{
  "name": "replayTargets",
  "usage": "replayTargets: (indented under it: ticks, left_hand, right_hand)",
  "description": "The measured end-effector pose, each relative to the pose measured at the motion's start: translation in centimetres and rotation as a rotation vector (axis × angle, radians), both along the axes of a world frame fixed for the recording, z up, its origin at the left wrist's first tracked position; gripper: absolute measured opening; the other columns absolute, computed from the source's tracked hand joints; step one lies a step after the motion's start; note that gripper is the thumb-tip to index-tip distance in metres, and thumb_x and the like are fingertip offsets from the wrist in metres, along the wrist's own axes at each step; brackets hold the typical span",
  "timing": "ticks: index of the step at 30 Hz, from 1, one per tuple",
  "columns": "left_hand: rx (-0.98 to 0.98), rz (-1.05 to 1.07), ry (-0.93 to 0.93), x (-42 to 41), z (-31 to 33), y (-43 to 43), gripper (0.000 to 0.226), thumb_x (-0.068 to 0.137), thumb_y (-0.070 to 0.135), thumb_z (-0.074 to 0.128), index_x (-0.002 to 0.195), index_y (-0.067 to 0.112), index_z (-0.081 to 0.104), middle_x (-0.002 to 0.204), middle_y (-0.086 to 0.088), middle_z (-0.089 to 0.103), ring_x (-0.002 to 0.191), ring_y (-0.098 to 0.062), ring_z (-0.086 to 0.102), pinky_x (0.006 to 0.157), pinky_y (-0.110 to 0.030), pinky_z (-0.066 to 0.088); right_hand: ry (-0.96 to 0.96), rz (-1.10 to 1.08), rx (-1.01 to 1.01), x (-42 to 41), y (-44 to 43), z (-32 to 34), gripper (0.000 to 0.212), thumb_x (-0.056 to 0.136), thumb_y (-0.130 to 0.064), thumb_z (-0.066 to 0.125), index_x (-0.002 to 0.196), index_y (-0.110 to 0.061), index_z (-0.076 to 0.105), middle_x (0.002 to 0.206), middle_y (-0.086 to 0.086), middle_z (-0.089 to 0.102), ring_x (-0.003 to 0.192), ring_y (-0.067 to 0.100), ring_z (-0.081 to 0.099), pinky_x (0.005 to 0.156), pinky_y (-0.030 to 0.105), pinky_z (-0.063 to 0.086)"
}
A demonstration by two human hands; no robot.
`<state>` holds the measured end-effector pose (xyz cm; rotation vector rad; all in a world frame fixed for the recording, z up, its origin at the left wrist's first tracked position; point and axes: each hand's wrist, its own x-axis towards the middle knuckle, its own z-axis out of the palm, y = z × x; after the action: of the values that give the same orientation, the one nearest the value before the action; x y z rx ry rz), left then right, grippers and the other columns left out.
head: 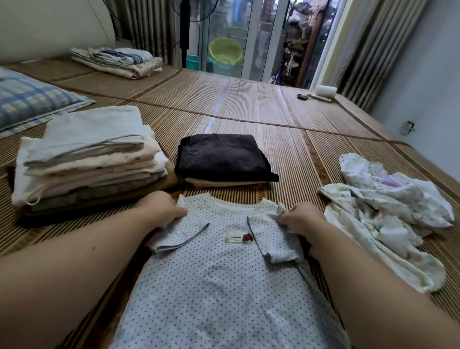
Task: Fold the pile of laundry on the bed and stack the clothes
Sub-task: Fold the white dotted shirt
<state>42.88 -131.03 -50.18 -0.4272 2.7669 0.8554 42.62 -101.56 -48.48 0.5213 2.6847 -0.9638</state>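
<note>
- Head view is showing the folding well along: a tall stack (88, 159) of pale folded clothes and a smaller dark-topped stack (224, 158) are sitting side by side on the bed mat (252, 110), just beyond the hands.
- A dotted shirt (220, 278) is lying flat in front of the person, both short sleeves turned inward over the chest; its body is looking not yet folded.
- A crumpled floral garment (378, 218) is waiting unfolded just to the right of the shirt, seemingly the last loose piece.
- The left hand (162, 211) is curling its fingers on the shirt's left shoulder, gripping the cloth.
- The right hand (300, 218) is pinching bunched fabric at the right shoulder, fingers closed tight.
</note>
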Motion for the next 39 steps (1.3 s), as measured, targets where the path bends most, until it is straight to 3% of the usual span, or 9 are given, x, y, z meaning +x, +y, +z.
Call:
replayTargets:
  ticks: [7,13,18,23,26,28,30,33,39]
  left_hand:
    - [0.443,0.163,0.273,-2.9,3.2,1.1,0.025,0.093,0.016,0.058,0.115,0.003,0.061,0.118,-0.019,0.060,0.103,-0.029,0.056,0.085,-0.035,0.046]
    - [0.891,-0.029,0.210,1.1,7.8,-0.6,0.041,0.090,0.003,0.058,0.129,0.014,0.050,0.114,-0.015,0.060,0.102,-0.031,0.062,0.080,-0.041,0.057]
    - [0.520,-0.413,0.309,9.1,7.3,-3.6,0.030,0.084,-0.003,0.066,0.079,0.025,0.076,0.083,-0.006,0.072,0.078,-0.010,0.065,0.074,-0.021,0.053]
    - [-0.076,-0.613,-0.043,13.7,3.2,-5.4,0.055,0.084,0.004,0.065,0.073,0.057,0.070,0.086,0.027,0.070,0.087,0.010,0.063,0.087,-0.013,0.048]
    - [-0.190,-0.569,0.006,13.9,3.2,-3.9,0.049,0.086,0.005,0.059,0.068,0.051,0.067,0.091,0.026,0.066,0.083,0.011,0.057,0.079,-0.012,0.046]
    - [-0.137,-0.543,0.152,13.7,3.8,-2.2,0.041,0.089,0.006,0.056,0.081,0.045,0.069,0.096,0.021,0.065,0.082,0.010,0.053,0.071,-0.013,0.042]
    - [-0.140,-0.616,0.250,13.3,3.7,-0.6,0.023,0.091,0.034,0.058,0.111,0.040,0.068,0.124,0.013,0.063,0.107,0.003,0.054,0.088,-0.021,0.043]
    - [-0.409,-0.790,0.027,13.1,1.8,0.5,0.104,0.055,0.098,0.015,0.145,0.048,0.028,0.160,0.011,0.016,0.148,-0.013,0.011,0.120,-0.043,0.016]
    - [-0.561,-0.579,-0.094,14.5,0.1,1.8,0.107,0.052,0.091,-0.005,0.149,0.046,-0.007,0.162,-0.012,-0.003,0.149,-0.029,-0.003,0.119,-0.049,-0.002]
  right_hand:
    - [0.303,-0.106,-0.477,-2.5,0.7,2.4,0.007,0.090,-0.013,0.063,0.095,-0.013,0.059,0.104,0.013,0.063,0.098,0.033,0.062,0.089,0.052,0.053]
    - [0.513,0.073,-0.622,2.2,1.6,7.1,0.011,0.087,-0.001,0.062,0.089,-0.011,0.065,0.095,0.010,0.065,0.085,0.023,0.062,0.069,0.031,0.054]
    - [0.497,0.213,-0.327,10.9,4.8,5.6,0.019,0.087,-0.002,0.065,0.076,-0.017,0.070,0.069,-0.006,0.069,0.068,0.017,0.060,0.063,0.021,0.050]
    - [-0.004,0.480,0.188,17.1,5.2,2.4,0.040,0.086,-0.005,0.062,0.066,-0.040,0.065,0.111,-0.015,0.071,0.101,0.002,0.065,0.090,0.020,0.049]
    - [0.049,0.494,0.355,17.8,3.1,3.5,0.030,0.091,-0.015,0.059,0.081,-0.043,0.066,0.115,-0.012,0.068,0.092,0.004,0.063,0.077,0.018,0.047]
    - [0.195,0.334,0.280,17.9,1.0,3.4,0.029,0.093,-0.015,0.053,0.108,-0.034,0.068,0.110,-0.005,0.065,0.074,0.005,0.056,0.071,0.021,0.044]
    - [0.242,0.207,0.127,17.9,-1.8,2.0,0.037,0.097,-0.029,0.045,0.133,-0.033,0.051,0.136,0.003,0.054,0.107,0.017,0.058,0.095,0.039,0.046]
    - [-0.036,0.185,0.207,18.2,-6.0,-1.0,0.072,0.091,-0.070,0.027,0.152,-0.037,0.008,0.162,0.009,-0.007,0.146,0.039,-0.013,0.110,0.067,-0.001]
    - [0.065,0.463,0.464,14.0,-5.8,-3.6,0.078,0.080,-0.083,0.020,0.148,-0.050,-0.001,0.161,0.002,-0.016,0.143,0.033,-0.027,0.105,0.066,-0.018]
